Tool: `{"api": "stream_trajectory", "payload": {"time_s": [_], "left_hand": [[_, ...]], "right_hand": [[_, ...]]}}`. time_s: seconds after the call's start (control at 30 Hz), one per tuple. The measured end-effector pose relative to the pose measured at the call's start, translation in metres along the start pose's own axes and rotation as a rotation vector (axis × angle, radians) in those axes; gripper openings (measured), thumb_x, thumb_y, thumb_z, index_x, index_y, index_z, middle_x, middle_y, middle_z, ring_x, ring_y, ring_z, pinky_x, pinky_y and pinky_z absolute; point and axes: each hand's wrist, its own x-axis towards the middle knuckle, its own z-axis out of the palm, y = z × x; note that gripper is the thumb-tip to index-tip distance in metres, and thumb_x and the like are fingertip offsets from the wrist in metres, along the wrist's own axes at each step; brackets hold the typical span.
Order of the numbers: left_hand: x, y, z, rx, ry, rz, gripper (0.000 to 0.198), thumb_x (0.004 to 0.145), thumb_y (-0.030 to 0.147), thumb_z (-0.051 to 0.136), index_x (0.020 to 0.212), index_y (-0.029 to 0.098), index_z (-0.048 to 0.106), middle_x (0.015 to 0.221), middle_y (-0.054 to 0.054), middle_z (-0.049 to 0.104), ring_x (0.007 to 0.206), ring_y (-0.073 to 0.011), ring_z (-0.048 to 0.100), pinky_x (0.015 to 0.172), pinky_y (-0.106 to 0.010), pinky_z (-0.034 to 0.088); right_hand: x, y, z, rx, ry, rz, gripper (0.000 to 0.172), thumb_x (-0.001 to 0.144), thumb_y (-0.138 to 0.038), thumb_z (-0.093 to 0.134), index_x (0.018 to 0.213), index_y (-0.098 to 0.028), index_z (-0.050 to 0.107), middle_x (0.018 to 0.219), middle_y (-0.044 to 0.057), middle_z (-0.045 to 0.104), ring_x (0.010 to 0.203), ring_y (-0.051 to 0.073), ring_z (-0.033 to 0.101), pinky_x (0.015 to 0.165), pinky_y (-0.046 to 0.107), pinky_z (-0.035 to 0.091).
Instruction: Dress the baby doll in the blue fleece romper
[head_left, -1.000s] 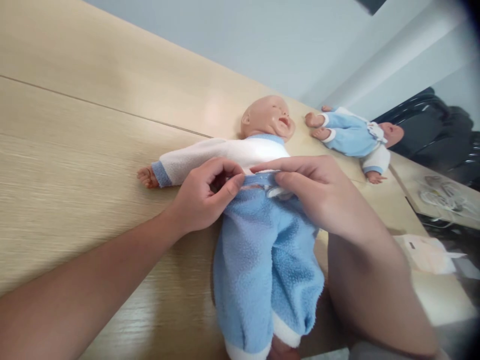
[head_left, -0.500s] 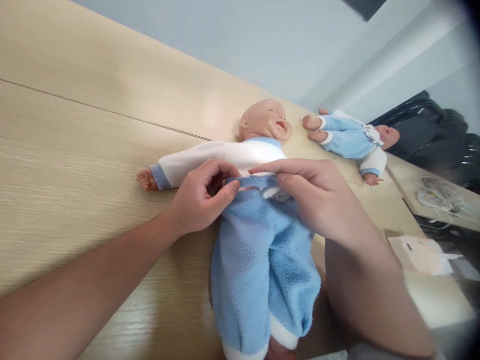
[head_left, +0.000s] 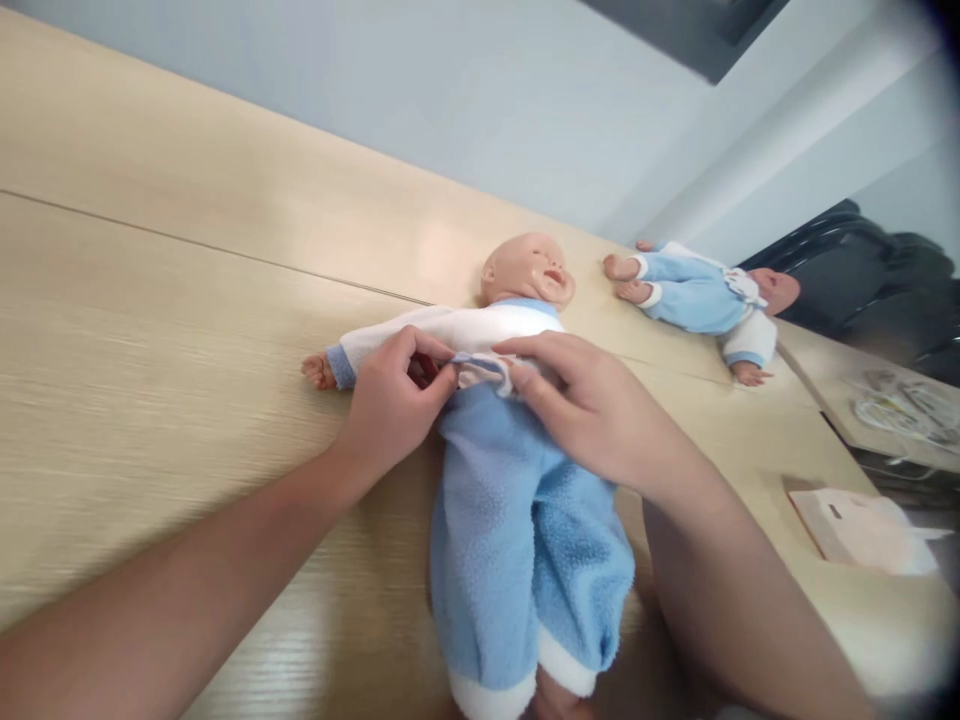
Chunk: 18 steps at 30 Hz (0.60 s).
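Observation:
A baby doll [head_left: 529,272] lies on its back, its head away from me, in a white top with blue collar and cuffs. Its fleecy blue trousers [head_left: 487,500] have white hems, with the feet partly cut off below. At the waist, my left hand [head_left: 401,400] pinches the waistband [head_left: 480,370] between thumb and fingers. Close by on the right, my right hand [head_left: 592,400] grips the same band, thumb on the near side and fingers beyond. Between the hands the band is bunched, and pale fabric shows. The doll's other arm is hidden behind my right hand.
On the wooden table [head_left: 187,330], a second doll [head_left: 697,290] in similar clothes lies at the back right. A white flat item with a slot [head_left: 862,530] rests to the right. Coiled white cables [head_left: 911,405] and black chairs [head_left: 862,280] are farther right.
My right hand has moved left, nearer my left hand. The waistband, flatter before with its blue edge showing, is now bunched with pale fabric visible. The view has shifted slightly.

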Motion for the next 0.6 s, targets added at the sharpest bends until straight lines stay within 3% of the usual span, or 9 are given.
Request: {"api": "stream_trajectory", "payload": {"time_s": [0.2, 0.33, 0.47, 0.6], "left_hand": [[-0.002, 0.007, -0.002, 0.135, -0.009, 0.018, 0.012, 0.09, 0.021, 0.069, 0.088, 0.021, 0.058, 0.084, 0.001, 0.066, 0.074, -0.0155, 0.062, 0.07, -0.03, 0.05], [-0.002, 0.007, -0.001, 0.256, 0.032, 0.068, 0.014, 0.088, 0.014, 0.065, 0.088, 0.022, 0.053, 0.08, 0.002, 0.061, 0.071, -0.0161, 0.059, 0.066, -0.031, 0.045], [-0.005, 0.007, 0.001, 0.314, 0.088, 0.121, 0.015, 0.09, 0.018, 0.067, 0.088, 0.023, 0.053, 0.077, 0.003, 0.063, 0.065, -0.0155, 0.059, 0.063, -0.03, 0.044], [-0.009, 0.01, -0.004, 0.366, 0.151, 0.347, 0.017, 0.088, 0.019, 0.072, 0.086, 0.022, 0.056, 0.077, 0.003, 0.066, 0.064, -0.0131, 0.062, 0.062, -0.027, 0.045]], "right_hand": [[-0.013, -0.017, 0.008, -0.168, -0.015, -0.128, 0.033, 0.1, -0.02, 0.055, 0.13, -0.023, 0.067, 0.112, 0.012, 0.069, 0.107, 0.03, 0.064, 0.093, 0.046, 0.051], [-0.003, -0.032, -0.002, -0.204, -0.102, -0.245, 0.03, 0.1, -0.026, 0.06, 0.129, -0.022, 0.068, 0.117, 0.015, 0.068, 0.107, 0.032, 0.063, 0.092, 0.048, 0.052], [0.064, -0.041, -0.008, -0.168, -0.109, -0.287, 0.024, 0.104, -0.024, 0.053, 0.117, -0.02, 0.072, 0.118, 0.011, 0.073, 0.113, 0.027, 0.065, 0.101, 0.043, 0.049], [0.139, -0.035, 0.008, -0.158, -0.421, -0.278, 0.025, 0.096, -0.018, 0.058, 0.113, -0.018, 0.076, 0.111, 0.003, 0.078, 0.095, 0.016, 0.07, 0.085, 0.03, 0.053]]}}
